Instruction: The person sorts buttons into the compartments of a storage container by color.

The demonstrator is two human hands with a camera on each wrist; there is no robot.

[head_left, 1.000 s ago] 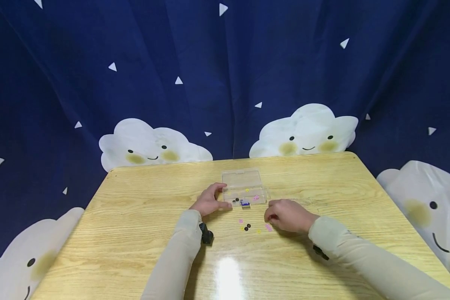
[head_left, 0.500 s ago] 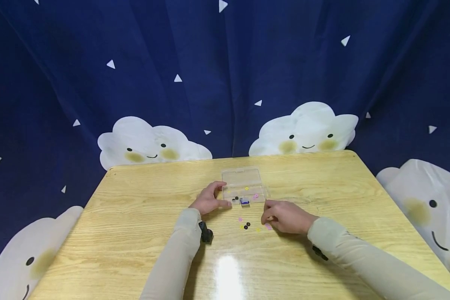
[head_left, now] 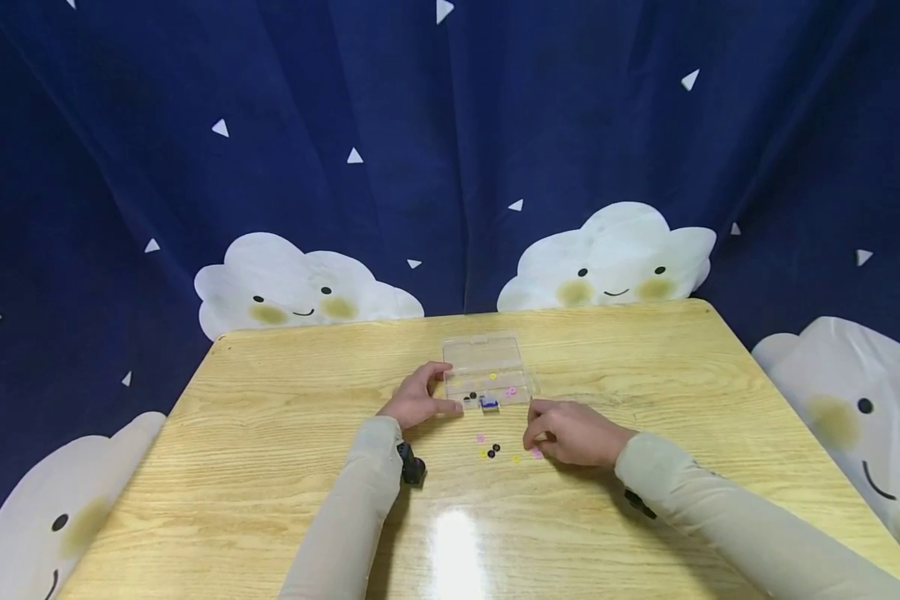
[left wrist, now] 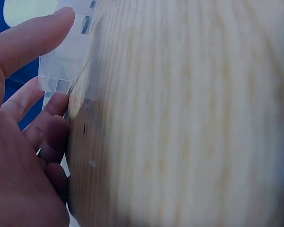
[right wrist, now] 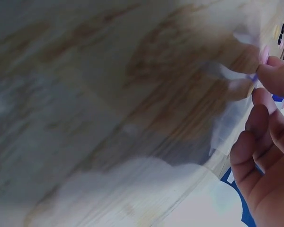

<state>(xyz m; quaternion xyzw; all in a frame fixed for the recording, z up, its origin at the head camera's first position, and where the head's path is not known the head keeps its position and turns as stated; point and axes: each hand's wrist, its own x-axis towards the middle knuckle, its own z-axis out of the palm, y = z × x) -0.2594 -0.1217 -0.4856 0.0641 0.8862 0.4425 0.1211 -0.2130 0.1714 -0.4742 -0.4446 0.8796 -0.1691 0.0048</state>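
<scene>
- Gripping the left end of a clear box (head_left: 483,386) with the left hand (head_left: 417,397), at nine o'clock from it — curved wide, with thumb at the near corner and fingers at the far one.
- Resting on the wooden table (head_left: 307,500), with lid (head_left: 482,353) folded back toward twelve o'clock.
- Holding inside: two dark buttons (head_left: 472,396) toward eight o'clock, a yellow piece (head_left: 492,377) near the hinge side and pink pieces (head_left: 512,391) toward four.
- Bearing a small blue piece (head_left: 489,404) at the front edge, at six o'clock.
- Bending the right hand (head_left: 573,431) over the table at four o'clock from the box, with fingers curled and thumb near the forefinger — cannot tell of anything pinched between.
- Keeping close to pink buttons (head_left: 537,454), just beside those fingertips.
- Showing, near six o'clock from the box, two black buttons (head_left: 493,451), a loose pink button (head_left: 481,438) and yellow buttons (head_left: 516,459).
- Wearing pale sleeves (head_left: 341,525) on both arms.
- Backed, at twelve o'clock, by a dark blue curtain (head_left: 292,100) with smiling clouds (head_left: 607,258).
</scene>
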